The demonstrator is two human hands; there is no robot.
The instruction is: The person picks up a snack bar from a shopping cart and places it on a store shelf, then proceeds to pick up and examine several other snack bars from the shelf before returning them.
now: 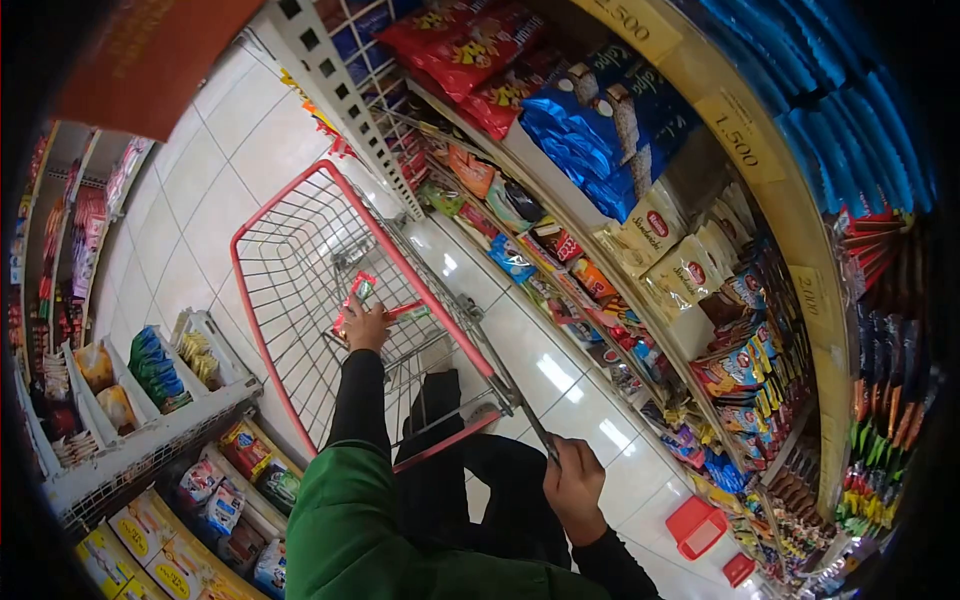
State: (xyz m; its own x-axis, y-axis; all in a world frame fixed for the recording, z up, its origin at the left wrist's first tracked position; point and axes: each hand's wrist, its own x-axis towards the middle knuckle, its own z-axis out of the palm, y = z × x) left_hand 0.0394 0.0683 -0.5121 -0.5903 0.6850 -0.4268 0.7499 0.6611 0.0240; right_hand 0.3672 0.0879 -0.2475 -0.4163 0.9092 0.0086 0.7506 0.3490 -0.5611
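My left hand (366,326) reaches down inside a wire shopping cart (340,168) with a red rim. Its fingers are on a small red packet (360,286) with some green on it, over the cart's wire bottom. Another red and white item (343,322) shows partly beside the fingers. My right hand (575,487) is closed around the end of the cart's dark handle bar (535,428), outside the basket.
Shelves of snack bags (590,130) and sweets run along the right, with yellow price strips (735,130). White bins of packets (155,372) stand at the left. Red plastic containers (697,527) lie low at the right. A red-brown panel (145,60) hangs at the top left.
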